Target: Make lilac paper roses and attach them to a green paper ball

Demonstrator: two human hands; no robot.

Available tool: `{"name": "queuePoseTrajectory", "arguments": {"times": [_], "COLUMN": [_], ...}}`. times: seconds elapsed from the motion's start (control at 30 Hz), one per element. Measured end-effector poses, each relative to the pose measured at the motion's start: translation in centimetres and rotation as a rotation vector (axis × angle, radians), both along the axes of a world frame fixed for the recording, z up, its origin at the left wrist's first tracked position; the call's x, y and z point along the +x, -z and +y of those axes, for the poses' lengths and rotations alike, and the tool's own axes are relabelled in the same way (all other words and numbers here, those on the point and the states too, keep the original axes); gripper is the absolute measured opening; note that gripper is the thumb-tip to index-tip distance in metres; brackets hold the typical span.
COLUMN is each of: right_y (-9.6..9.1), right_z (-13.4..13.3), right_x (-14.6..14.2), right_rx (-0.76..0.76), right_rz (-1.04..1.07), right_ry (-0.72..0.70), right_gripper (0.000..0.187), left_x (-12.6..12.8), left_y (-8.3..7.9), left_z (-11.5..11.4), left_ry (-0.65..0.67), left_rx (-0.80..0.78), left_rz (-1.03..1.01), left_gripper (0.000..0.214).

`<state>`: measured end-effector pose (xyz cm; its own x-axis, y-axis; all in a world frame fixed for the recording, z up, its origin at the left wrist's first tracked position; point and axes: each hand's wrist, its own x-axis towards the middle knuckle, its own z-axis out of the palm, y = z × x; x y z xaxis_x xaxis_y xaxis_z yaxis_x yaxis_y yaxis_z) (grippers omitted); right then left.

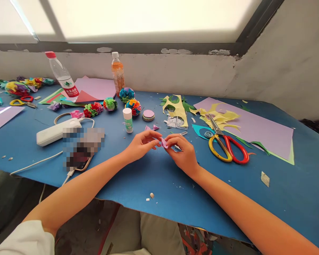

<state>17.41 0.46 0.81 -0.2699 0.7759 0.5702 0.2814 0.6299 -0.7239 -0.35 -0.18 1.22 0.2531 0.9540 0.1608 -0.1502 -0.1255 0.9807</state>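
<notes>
Between my two hands is a small folded piece of purple paper (164,143). My right hand (183,152) pinches it between thumb and fingers. On its left side, my left hand (145,143) has its thumb and fingertips close together at the paper's edge; whether they grip it is hard to make out. Just beyond my left hand lie small folded purple pieces (155,127). A glue stick (128,121) with a white cap stands upright nearby. Behind the hands sits a stack of round paper discs (148,115), purple on top.
Large scissors (223,141) lie right of my hands, by yellow paper scraps (223,117) and purple sheets (257,127). To the left are a white power bank (59,131), a phone (82,156) and cables. Bottles (118,74) and colourful paper balls (133,107) stand behind.
</notes>
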Motion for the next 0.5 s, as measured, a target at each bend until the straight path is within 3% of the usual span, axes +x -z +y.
{"name": "queuePoseTrajectory", "arguments": {"times": [0.27,0.5], "right_y": [-0.39,-0.46], "right_z": [-0.61,-0.76], "right_x": [-0.55,-0.77], "right_rx": [-0.298,-0.359], "right_rz": [0.212,0.261], "right_ry": [-0.082,-0.096], "right_gripper": [0.027,0.036], "left_x": [-0.11,-0.24], "left_y": [0.07,-0.30], "left_z": [0.05,-0.31], "left_ry": [0.005,-0.137], "left_rx": [0.080,0.310], "left_rz": [0.004,0.104], "left_gripper": [0.029,0.017]}}
